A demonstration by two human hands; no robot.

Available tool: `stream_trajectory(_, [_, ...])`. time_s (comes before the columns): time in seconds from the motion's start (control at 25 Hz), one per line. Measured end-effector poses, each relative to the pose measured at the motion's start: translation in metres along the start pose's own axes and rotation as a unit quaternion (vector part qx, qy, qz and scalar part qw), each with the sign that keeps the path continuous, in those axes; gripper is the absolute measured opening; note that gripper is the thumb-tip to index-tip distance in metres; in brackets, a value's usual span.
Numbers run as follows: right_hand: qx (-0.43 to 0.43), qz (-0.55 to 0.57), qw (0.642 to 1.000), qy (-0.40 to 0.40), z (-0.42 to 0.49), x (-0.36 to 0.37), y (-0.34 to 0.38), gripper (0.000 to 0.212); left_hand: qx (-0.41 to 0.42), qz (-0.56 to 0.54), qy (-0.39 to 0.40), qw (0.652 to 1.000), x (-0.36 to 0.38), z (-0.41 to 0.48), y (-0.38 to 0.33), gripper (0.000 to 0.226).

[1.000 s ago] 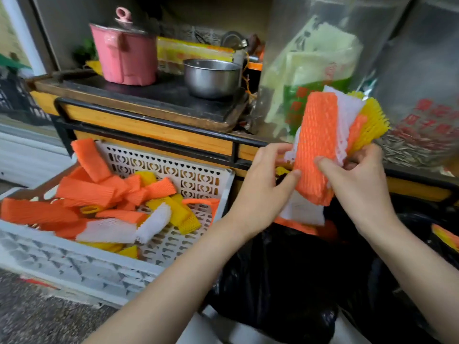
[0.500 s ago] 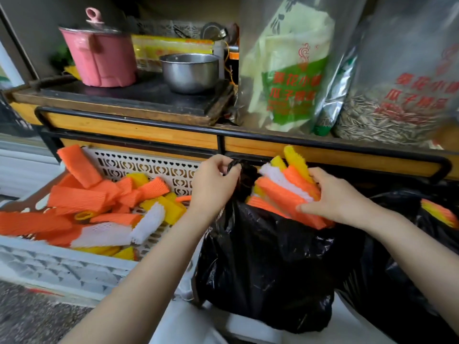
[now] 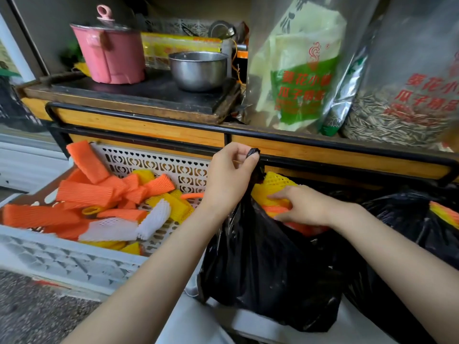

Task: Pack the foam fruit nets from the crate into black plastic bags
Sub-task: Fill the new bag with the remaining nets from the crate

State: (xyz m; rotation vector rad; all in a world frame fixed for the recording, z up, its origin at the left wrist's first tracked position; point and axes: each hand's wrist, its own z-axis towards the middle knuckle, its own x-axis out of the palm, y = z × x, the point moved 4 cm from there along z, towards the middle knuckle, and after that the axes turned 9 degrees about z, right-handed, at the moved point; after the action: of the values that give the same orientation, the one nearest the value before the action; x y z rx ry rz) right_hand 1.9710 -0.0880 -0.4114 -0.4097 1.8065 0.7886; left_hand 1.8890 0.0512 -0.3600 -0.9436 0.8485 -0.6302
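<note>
Left hand point(image 3: 231, 177) is raised just below the black rail point(image 3: 347, 146), fingers curled and pinched on the handle point(image 3: 253, 153) of the black plastic bag point(image 3: 268, 269), so the bag is held up with its mouth open. Right hand point(image 3: 305, 207) is lowered palm-down into that mouth, fingers curled round the bundle of foam nets point(image 3: 270, 187), yellow on top, orange beneath. Bundle is held just inside the bag rim.

Against half a second ago, the bundle is sunk deeper: the white and orange ends then fanned above the rim are mostly swallowed. Left-hand pinch on the handle is unchanged. A second ago the bundle was held high by both hands.

Loose nets point(image 3: 84, 194), orange, yellow and white, are left in the white crate point(image 3: 62, 259) at left. Second black bag point(image 3: 407, 219) is seen at right, a striped net point(image 3: 444, 214) at its mouth.

Lower bundle is hidden by bag plastic; right thumb is not seen. Both forearms are cut off at the bottom edge.
</note>
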Motion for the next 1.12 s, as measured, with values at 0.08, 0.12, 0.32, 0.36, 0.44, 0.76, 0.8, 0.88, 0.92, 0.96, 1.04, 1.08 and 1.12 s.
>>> stream_trajectory(0.08, [0.000,0.094,0.996,0.008,-0.002,-0.008,0.002,0.049,-0.011,0.011,0.007,1.000,-0.004,-0.002,0.008,0.017])
stream_trajectory(0.12, [-0.013,0.117,0.993,0.015,-0.006,-0.009,0.004,0.041,-0.020,0.012,0.011,1.000,-0.005,-0.002,0.013,0.015])
stream_trajectory(0.32, [-0.048,0.025,0.996,0.071,-0.011,0.009,0.006,0.036,-0.036,0.001,0.019,0.999,-0.002,-0.004,0.017,0.007])
stream_trajectory(0.36, [-0.054,0.016,0.997,0.057,-0.011,0.007,0.006,0.035,-0.033,0.002,0.021,0.999,0.000,-0.005,0.017,0.006])
stream_trajectory(0.44, [-0.051,0.020,0.998,0.003,-0.016,-0.004,0.011,0.035,-0.028,0.014,0.031,0.999,0.001,-0.006,0.018,0.004])
stream_trajectory(0.76, [-0.112,-0.040,0.959,-0.257,-0.043,-0.053,0.087,0.028,0.026,0.113,0.086,0.989,-0.037,-0.016,0.039,0.010])
stream_trajectory(0.8, [-0.142,-0.014,0.949,-0.282,-0.040,-0.055,0.104,0.026,0.044,0.154,0.080,0.984,-0.051,-0.016,0.050,0.008])
stream_trajectory(0.88, [-0.187,0.017,0.935,-0.301,-0.029,-0.053,0.134,0.024,0.051,0.224,0.081,0.970,-0.079,-0.010,0.075,0.002])
stream_trajectory(0.92, [-0.201,0.022,0.934,-0.294,-0.016,-0.047,0.149,0.023,0.041,0.251,0.076,0.964,-0.096,-0.005,0.090,0.007])
stream_trajectory(0.96, [-0.211,0.026,0.937,-0.279,0.001,-0.037,0.163,0.024,0.025,0.274,0.075,0.959,-0.113,0.001,0.108,0.013])
stream_trajectory(1.04, [-0.208,0.055,0.948,-0.237,0.041,-0.013,0.180,0.027,-0.010,0.328,0.078,0.941,-0.138,0.012,0.141,0.025])
stream_trajectory(1.08, [-0.190,0.081,0.956,-0.207,0.064,0.002,0.183,0.029,-0.028,0.357,0.087,0.929,-0.146,0.017,0.160,0.030])
stream_trajectory(1.12, [-0.165,0.106,0.965,-0.172,0.088,0.019,0.183,0.031,-0.048,0.381,0.104,0.917,-0.149,0.022,0.179,0.035])
